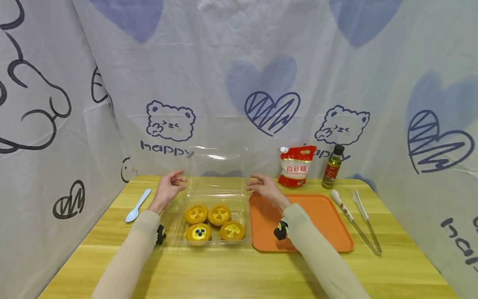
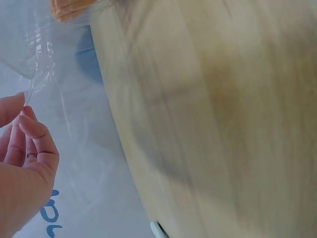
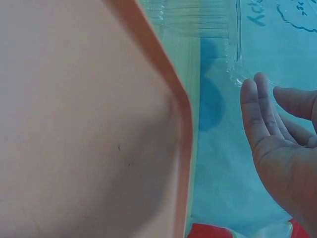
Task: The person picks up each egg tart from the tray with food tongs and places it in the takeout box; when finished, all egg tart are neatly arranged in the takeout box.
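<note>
A clear plastic clamshell box (image 1: 216, 242) stands on the table with its lid (image 1: 217, 172) raised upright at the back. Several round tarts lie in its base; one tart (image 1: 199, 233) has dark berries on top, while another tart (image 1: 232, 231) carries pale yellow wedges. At the lid's left edge, my left hand (image 1: 169, 190) pinches the plastic rim between thumb and fingertips, as the left wrist view shows. My right hand (image 1: 266, 189) is at the lid's right edge, its fingers nearly straight and thumb apart, with fingertips (image 3: 248, 87) right by the rim.
An orange tray (image 1: 317, 224) lies right of the box, under my right forearm. Behind it stand a red-and-white sugar bag (image 1: 295, 169) and an oil bottle (image 1: 331, 170). Tongs (image 1: 360, 228) lie at the right. A pale blue spoon (image 1: 138, 206) lies at the left. Patterned cloth (image 1: 220, 83) hangs behind.
</note>
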`<state>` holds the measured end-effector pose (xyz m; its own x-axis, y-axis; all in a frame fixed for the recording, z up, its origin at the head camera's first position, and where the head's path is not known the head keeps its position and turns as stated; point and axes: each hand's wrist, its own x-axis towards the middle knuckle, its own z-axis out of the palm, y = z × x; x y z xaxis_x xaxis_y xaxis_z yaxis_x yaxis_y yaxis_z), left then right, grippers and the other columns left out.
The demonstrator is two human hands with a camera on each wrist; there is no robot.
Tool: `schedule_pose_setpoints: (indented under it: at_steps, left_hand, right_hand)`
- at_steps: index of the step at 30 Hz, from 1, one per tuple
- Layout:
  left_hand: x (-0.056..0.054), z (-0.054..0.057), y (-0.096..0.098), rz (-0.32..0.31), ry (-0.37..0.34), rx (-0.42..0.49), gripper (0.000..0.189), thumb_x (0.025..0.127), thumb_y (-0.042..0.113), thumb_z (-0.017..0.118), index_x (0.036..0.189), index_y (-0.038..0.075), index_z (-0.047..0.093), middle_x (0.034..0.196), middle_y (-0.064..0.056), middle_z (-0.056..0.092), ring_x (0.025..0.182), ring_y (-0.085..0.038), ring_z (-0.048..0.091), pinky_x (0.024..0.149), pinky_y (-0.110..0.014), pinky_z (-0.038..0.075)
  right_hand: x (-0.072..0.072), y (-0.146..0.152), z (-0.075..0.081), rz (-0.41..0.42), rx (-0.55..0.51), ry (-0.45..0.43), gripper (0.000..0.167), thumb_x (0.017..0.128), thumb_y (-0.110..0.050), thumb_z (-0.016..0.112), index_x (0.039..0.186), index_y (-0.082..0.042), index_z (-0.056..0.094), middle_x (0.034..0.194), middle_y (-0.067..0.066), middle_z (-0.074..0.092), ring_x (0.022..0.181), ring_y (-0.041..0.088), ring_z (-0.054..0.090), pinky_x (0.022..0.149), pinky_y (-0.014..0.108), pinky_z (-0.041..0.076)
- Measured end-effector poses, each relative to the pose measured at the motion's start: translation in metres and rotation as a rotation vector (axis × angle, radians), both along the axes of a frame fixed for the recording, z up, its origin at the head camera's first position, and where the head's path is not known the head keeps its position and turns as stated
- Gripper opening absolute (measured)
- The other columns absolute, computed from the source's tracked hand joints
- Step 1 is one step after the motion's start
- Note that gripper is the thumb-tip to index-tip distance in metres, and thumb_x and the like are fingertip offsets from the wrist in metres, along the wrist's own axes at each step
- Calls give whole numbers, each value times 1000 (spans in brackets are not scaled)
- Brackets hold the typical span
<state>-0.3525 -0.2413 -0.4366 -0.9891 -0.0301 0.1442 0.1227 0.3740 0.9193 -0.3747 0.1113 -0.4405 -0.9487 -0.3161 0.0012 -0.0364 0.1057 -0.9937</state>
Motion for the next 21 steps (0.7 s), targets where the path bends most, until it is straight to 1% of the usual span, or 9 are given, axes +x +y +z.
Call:
schedule_pose_setpoints:
  at_steps: [2,6,10,13,15,18,21]
  left_hand:
    - [0,2,1,5,15,-13,64,87,-10,61,147,0,40,122,-25,60,99,-22,59,77,-13,53]
    - [1,5,3,20,37,-69,62,87,-9,62,145,-1,44,117,-23,61,96,-22,58,74,-14,53]
    - [2,6,4,41,81,-130,55,87,-7,64,140,-1,50,114,-20,62,95,-22,58,73,-16,53]
    - [5,7,4,56,122,-155,48,87,-4,66,134,-1,56,113,-20,64,96,-23,59,74,-16,53]
    - [7,7,2,60,148,-161,43,87,-3,67,129,-1,59,112,-20,65,97,-24,60,74,-16,53]
    - [9,6,0,65,160,-145,35,88,-1,69,122,0,63,110,-20,66,94,-25,62,70,-19,56]
    - [12,3,-2,59,159,-114,29,89,1,69,117,-1,64,107,-20,67,90,-30,66,68,-30,60]
  right_hand:
    - [0,0,1,7,3,10,51,95,9,50,144,9,38,130,34,54,107,32,65,102,58,47]
    - [-1,1,2,25,34,39,46,95,7,52,140,11,43,126,31,55,104,29,66,102,58,47]
    - [2,3,6,25,53,59,42,96,4,54,137,9,48,126,29,56,104,29,65,102,56,48]
    - [3,3,9,31,49,69,40,95,4,56,134,10,51,128,30,57,105,32,65,101,56,48]
    - [3,3,9,38,42,70,39,94,4,57,132,12,51,129,31,56,107,35,64,102,57,47]
    - [5,2,8,43,41,66,39,94,4,59,131,14,51,130,32,55,109,37,63,103,58,46]
    - [6,2,7,41,46,69,38,94,2,60,129,15,53,130,32,56,110,37,63,104,57,45]
